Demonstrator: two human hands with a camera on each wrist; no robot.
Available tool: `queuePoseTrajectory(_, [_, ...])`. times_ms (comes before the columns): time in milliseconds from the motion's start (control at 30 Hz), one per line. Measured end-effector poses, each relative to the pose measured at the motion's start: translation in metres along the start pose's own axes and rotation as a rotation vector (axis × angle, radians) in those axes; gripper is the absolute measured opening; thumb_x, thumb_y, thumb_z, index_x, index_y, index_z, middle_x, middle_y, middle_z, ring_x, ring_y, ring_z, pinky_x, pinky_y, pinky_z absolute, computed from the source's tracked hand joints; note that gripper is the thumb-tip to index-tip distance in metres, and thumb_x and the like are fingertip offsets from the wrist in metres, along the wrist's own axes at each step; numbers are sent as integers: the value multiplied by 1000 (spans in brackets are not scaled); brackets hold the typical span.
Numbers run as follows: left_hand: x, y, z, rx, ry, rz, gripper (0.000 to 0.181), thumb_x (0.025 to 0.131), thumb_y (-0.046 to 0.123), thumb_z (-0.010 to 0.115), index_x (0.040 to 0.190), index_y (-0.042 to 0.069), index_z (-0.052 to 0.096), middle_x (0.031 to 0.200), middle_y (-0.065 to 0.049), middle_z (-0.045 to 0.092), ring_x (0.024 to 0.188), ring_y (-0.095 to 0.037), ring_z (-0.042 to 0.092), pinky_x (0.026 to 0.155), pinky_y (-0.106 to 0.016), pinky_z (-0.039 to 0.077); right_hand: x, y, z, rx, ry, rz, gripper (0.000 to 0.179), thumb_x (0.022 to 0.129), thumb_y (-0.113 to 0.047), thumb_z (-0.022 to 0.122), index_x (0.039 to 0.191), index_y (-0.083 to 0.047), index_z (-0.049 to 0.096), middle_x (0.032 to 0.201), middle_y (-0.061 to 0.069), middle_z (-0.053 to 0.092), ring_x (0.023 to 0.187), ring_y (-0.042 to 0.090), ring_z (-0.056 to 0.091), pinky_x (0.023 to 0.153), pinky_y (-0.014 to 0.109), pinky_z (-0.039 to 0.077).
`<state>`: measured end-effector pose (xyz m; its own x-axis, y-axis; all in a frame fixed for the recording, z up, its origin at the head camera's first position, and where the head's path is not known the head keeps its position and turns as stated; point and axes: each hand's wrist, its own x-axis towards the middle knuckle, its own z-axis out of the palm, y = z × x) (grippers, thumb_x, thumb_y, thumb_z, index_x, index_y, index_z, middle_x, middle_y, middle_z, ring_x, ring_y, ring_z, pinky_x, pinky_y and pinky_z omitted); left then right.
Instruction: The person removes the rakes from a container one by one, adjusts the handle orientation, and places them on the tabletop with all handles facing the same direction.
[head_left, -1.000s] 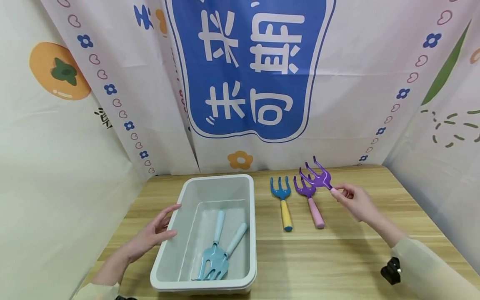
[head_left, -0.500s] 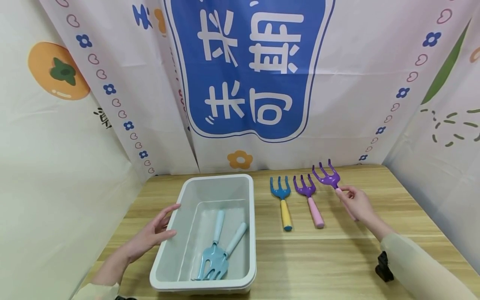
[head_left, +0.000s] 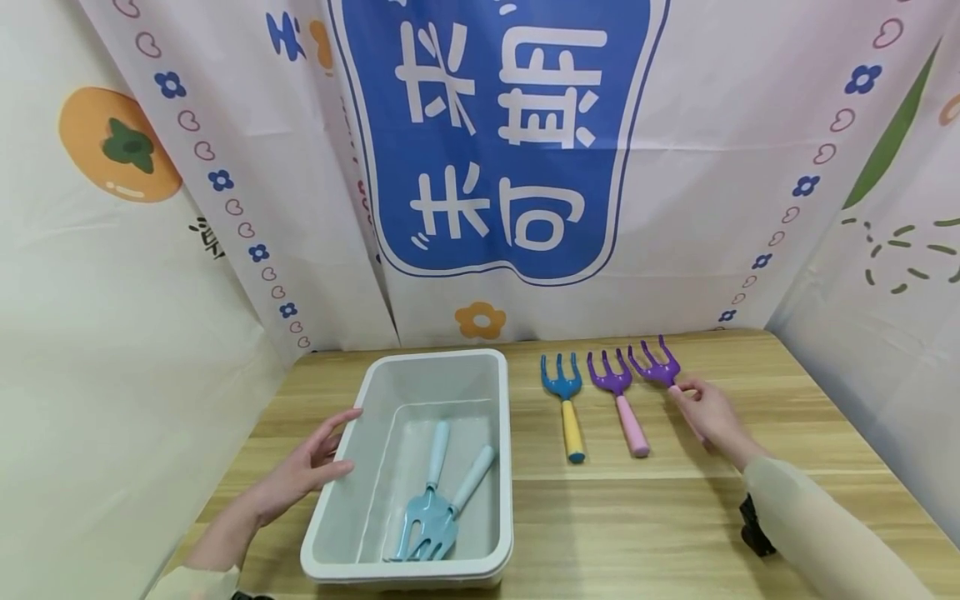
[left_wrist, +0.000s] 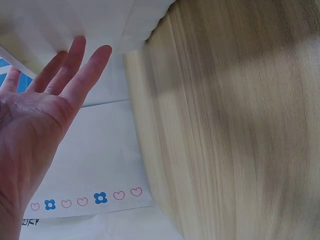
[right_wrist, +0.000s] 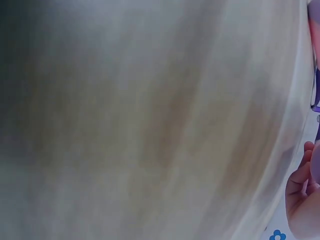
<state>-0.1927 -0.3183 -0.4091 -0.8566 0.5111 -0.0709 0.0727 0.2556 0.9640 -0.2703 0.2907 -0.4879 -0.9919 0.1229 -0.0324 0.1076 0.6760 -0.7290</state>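
Note:
Near the table's right side, my right hand [head_left: 712,417] pinches the pink handle of a purple hand fork [head_left: 660,372]. That fork lies low over the tabletop; whether it touches the wood I cannot tell. Just left of it lies a second purple hand fork [head_left: 613,381] with a pink handle, then a blue hand fork [head_left: 562,387] with a yellow handle. My left hand [head_left: 300,471] rests its extended fingers against the left side of a pale grey bin [head_left: 506,467]. Inside the bin are two light-blue hand tools [head_left: 438,521], overlapping. The right wrist view catches the right hand [right_wrist: 305,200] only at its edge.
The wooden table [head_left: 622,533] ends at a printed cloth backdrop [head_left: 690,250], with cloth also on both sides. A black strap device [head_left: 756,527] hangs under the right sleeve.
My right hand has brought the purple fork down and slightly right, from above the other purple fork to a place beside it. The left hand and bin have stayed put.

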Motion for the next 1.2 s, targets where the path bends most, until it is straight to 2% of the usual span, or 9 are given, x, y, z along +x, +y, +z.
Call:
queuePoseTrajectory(267, [1,0,0,1,0,3,70,99,7,53,154,14,11,145,-41,23,111,-33,57,82,-48,54,0,2,4,-36,9,23,47,101,-38,50,122,3,54,92,17,61,70,23,54,62,35,43])
queuePoseTrajectory(467, [1,1,0,7,2,6,70,99,7,53,155,14,11,146,-41,22,112,-32,56,82,-47,54,1,2,5,-25,-1,39,45,101,-36,50,122,4,52,93,20,62,64,21,55,62,35,44])
queuePoseTrajectory(667, [1,1,1,17,3,0,69,99,7,52,155,13,11,146,-41,23,112,-33,56,83,-46,53,2,2,5,-49,-5,42,42,100,-35,52,118,3,53,102,25,60,77,25,57,65,36,45])
queuePoseTrajectory(900, [0,1,1,9,-5,2,69,100,6,52,155,14,11,145,-41,23,112,-31,57,83,-46,53,3,0,5,-54,3,57,34,99,-29,54,113,2,56,99,22,60,77,25,55,62,34,43])
queuePoseTrajectory(1200, [-1,1,0,-4,1,-2,69,100,8,52,154,13,11,145,-41,23,112,-31,57,81,-48,54,1,-1,3,-28,-6,72,40,100,-34,53,117,3,54,105,25,58,81,26,56,63,33,45])
